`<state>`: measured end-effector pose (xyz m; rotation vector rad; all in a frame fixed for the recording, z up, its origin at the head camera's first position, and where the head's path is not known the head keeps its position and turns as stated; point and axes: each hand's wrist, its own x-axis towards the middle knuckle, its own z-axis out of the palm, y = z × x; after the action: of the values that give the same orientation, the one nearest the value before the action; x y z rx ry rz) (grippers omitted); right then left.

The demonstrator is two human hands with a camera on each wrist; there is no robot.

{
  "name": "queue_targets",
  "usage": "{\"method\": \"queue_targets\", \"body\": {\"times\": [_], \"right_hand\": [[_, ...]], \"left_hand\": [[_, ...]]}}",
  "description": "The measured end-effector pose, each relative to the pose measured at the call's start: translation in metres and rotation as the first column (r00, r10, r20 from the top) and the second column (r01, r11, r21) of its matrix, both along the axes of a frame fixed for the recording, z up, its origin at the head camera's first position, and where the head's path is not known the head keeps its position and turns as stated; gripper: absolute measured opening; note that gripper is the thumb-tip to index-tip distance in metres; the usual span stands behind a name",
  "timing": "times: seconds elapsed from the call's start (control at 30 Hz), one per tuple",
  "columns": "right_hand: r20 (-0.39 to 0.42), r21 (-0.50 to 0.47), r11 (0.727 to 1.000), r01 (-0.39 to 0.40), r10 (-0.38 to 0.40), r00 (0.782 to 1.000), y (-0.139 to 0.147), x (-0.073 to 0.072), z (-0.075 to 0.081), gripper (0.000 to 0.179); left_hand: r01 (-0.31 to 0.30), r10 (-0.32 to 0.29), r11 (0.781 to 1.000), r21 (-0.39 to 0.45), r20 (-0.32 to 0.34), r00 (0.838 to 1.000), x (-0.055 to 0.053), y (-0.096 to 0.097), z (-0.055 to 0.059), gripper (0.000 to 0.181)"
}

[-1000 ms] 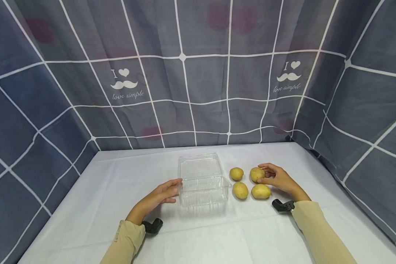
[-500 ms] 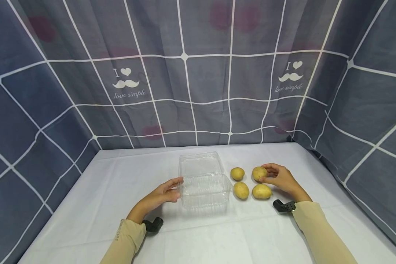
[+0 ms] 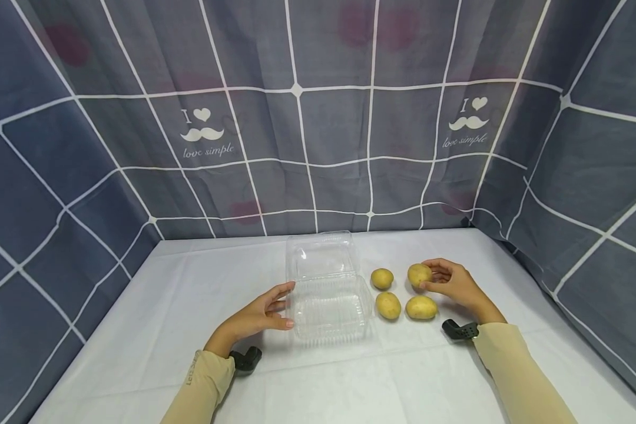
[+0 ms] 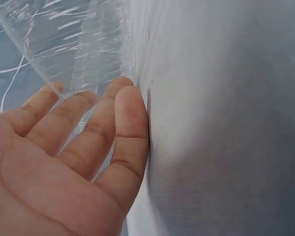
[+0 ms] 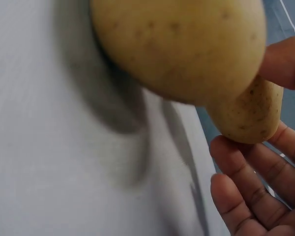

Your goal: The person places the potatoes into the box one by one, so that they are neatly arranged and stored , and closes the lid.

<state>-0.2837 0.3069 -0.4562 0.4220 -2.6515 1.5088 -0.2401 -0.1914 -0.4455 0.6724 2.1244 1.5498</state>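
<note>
Currently find one potato (image 3: 417,275) pinched between thumb and fingers of the right hand (image 3: 458,290), at back right of the group. Note left hand (image 3: 255,315) spread, touching the left edge of an opened clear container (image 3: 328,309). Record three other potatoes (image 3: 388,306) beside it on the white-clothed counter (image 3: 318,383).

A clear plastic box (image 3: 328,309) lies open, lid (image 3: 320,257) to the far side. Right of it sit three yellow potatoes (image 3: 388,306); the right grip (image 3: 456,287) holds a fourth potato (image 3: 417,275), at far right.
</note>
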Motion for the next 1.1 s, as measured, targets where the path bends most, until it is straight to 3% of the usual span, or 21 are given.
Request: {"method": "queue_targets", "body": {"times": [0.53, 0.9, 1.1], "right_hand": [[0.004, -0.163, 0.982, -0.101, 0.103, 0.995, -0.006, 0.005, 0.012, 0.053], [-0.072, -0.153, 0.972, -0.178, 0.168, 0.983, -0.016, 0.006, 0.014, 0.052], [-0.075, -0.152, 0.971, -0.185, 0.176, 0.982, -0.021, 0.007, 0.018, 0.052]], "left_hand": [[-0.001, 0.001, 1.0, 0.012, 0.025, 1.0, -0.003, -0.002, -0.003, 0.111], [0.009, -0.009, 1.0, 0.018, 0.014, 1.0, -0.009, 0.0, -0.004, 0.113], [0.022, -0.022, 0.999, 0.026, -0.003, 1.0, -0.012, 0.001, -0.005, 0.113]]}}
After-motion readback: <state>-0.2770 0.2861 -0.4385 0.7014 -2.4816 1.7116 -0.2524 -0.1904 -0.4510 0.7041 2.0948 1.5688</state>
